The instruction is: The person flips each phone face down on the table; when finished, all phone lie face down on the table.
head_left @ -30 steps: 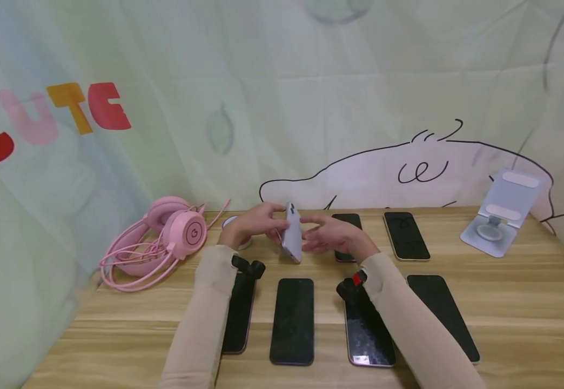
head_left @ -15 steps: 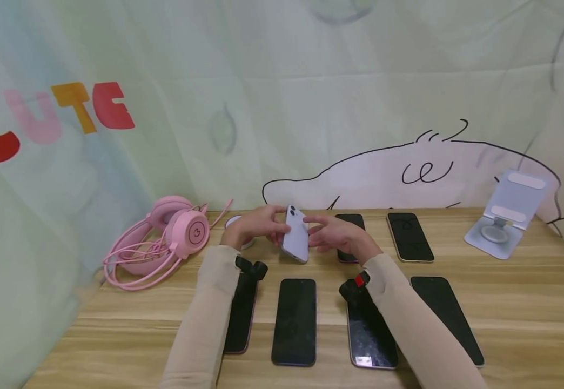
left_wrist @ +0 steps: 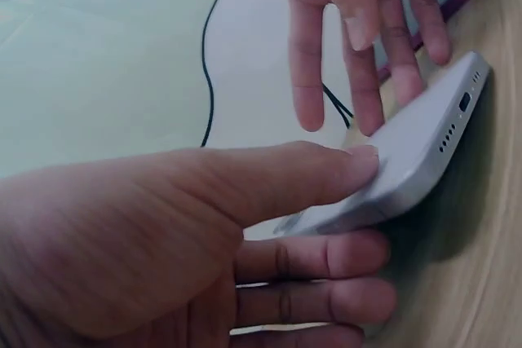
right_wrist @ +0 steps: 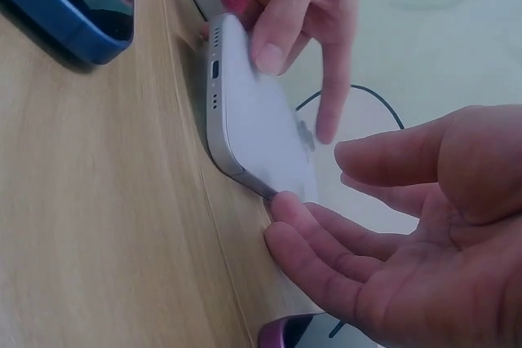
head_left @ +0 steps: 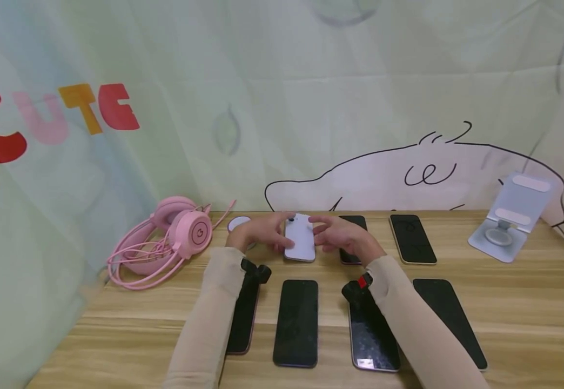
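The left hand (head_left: 257, 233) pinches the lavender phone (head_left: 299, 244) between thumb on its back and fingers beneath, as the left wrist view shows. The phone lies back-up, tilted, one long edge on the wooden counter (head_left: 505, 302) in the far row. The right hand (head_left: 337, 235) is relaxed with fingers spread, its fingertips (right_wrist: 285, 205) at the phone's other edge, gripping nothing. Six dark-screened phones lie flat around, among them one (head_left: 296, 321) just in front. Pink headphones (head_left: 175, 237) sit to the left, a phone stand (head_left: 510, 219) far right.
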### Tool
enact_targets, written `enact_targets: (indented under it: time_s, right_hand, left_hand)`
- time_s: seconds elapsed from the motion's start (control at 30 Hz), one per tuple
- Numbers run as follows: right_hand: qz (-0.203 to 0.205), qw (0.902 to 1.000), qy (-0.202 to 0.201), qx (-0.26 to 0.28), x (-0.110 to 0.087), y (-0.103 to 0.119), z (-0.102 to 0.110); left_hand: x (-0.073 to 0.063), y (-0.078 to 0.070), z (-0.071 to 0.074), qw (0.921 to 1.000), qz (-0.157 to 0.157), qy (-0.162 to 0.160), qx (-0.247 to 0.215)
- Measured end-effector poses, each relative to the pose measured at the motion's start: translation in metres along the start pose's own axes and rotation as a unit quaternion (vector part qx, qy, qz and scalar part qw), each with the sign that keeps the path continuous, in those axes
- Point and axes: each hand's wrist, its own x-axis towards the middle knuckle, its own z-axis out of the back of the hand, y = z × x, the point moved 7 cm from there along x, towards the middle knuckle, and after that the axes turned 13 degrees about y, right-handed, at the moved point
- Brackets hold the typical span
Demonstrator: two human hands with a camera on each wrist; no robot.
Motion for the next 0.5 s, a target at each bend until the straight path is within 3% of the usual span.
enact_targets:
  time_s: [0.17,0.5]
  right_hand:
    - [0.004,1.0000,0.000,0.002,0.0007,-0.0005,-0.0005]
    - [-0.005,0.9988,-0.014,-0.046,-0.0004,0.0010,-0.0005]
  left_hand:
    - [0.0040,0.0020,-0.0056,0.9987,0.031,0.026,0.031]
    - [0.0089,0.0001,-0.0082,0.9961,0.055,0.024,0.065]
